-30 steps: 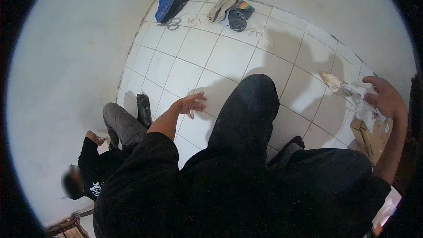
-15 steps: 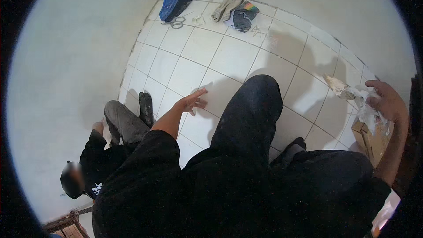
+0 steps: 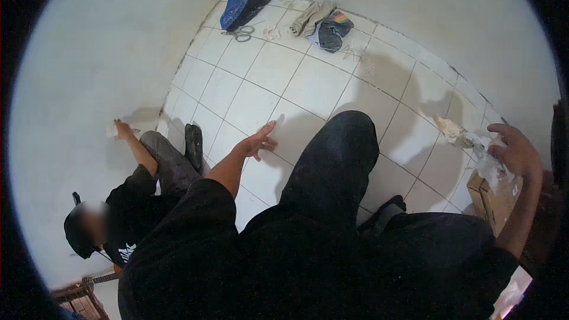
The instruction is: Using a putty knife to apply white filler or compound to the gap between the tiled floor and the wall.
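Hands (image 3: 257, 142) (image 3: 515, 151) well apart, fingers (image 3: 267, 128) loosely bent, forearms (image 3: 229, 172) bare

Whether the right hand (image 3: 518, 149) touches the white plastic (image 3: 488, 170) seems too indistinct to tell.

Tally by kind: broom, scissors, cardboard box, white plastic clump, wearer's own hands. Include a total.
Broom: 1
Scissors: 1 pair
Cardboard box: 1
White plastic clump: 1, at the right hand
Wearer's hands: 2, left hand and right hand
Total: 6
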A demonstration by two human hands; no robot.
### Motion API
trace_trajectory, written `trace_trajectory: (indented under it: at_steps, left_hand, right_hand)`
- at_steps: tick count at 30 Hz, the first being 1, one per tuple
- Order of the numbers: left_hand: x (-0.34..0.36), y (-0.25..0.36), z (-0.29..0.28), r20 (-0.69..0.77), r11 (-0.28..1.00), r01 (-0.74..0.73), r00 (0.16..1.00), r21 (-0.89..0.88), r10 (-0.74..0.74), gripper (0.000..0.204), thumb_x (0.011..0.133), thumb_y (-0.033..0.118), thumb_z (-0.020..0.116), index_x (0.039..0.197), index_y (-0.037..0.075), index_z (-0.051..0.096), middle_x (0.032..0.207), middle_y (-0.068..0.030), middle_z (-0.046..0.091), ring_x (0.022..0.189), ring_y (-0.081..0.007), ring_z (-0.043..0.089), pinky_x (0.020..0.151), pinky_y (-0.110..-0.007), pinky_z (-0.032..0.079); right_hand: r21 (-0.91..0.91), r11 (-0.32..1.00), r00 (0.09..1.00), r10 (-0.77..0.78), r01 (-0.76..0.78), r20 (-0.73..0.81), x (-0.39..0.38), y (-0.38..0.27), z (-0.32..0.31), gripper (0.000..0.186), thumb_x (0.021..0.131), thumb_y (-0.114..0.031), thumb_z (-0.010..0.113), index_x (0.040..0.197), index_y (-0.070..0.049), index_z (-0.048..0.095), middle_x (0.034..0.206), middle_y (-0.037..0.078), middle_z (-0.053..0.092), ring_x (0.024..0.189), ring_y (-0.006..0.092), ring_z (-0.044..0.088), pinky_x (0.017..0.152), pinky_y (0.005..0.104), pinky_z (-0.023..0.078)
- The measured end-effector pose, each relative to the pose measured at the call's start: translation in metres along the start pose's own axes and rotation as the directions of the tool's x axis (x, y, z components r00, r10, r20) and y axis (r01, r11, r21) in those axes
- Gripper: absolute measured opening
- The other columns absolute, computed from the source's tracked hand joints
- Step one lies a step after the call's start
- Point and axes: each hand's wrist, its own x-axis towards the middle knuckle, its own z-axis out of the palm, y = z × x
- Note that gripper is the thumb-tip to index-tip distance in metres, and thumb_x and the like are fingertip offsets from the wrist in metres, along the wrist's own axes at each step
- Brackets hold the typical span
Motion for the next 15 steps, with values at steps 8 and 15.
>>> trace_trajectory:
  at_steps: [8, 15]
  left_hand:
    - [0.000, 0.000, 0.005, -0.049, 1.000, 0.009, 0.999, 0.010, -0.009, 0.100, 0.068, 0.088, 0.036, 0.146, 0.034, 0.006, 0.140, -0.0226, 0.035, 0.128, -0.0430, 0.034, 0.091, -0.079, 0.015]
    - [0.005, -0.002, 0.003, -0.056, 1.000, 0.025, 0.998, 0.019, -0.024, 0.097, 0.069, 0.088, 0.035, 0.146, 0.035, 0.008, 0.138, -0.0210, 0.038, 0.129, -0.0427, 0.034, 0.092, -0.077, 0.016]
  right_hand:
    - [0.073, 0.997, 0.999, 0.007, -0.010, 0.041, -0.001, -0.001, -0.001, 0.048, 0.078, -0.013, 0.067, 0.123, -0.008, 0.053, 0.120, 0.018, 0.055, 0.108, 0.0327, 0.056, 0.093, 0.0397, 0.046]
    - [0.037, 0.998, 0.998, 0.055, -0.056, 0.027, 0.000, -0.002, -0.002, 0.049, 0.077, -0.013, 0.067, 0.124, -0.008, 0.053, 0.121, 0.019, 0.055, 0.111, 0.0318, 0.055, 0.095, 0.0400, 0.044]
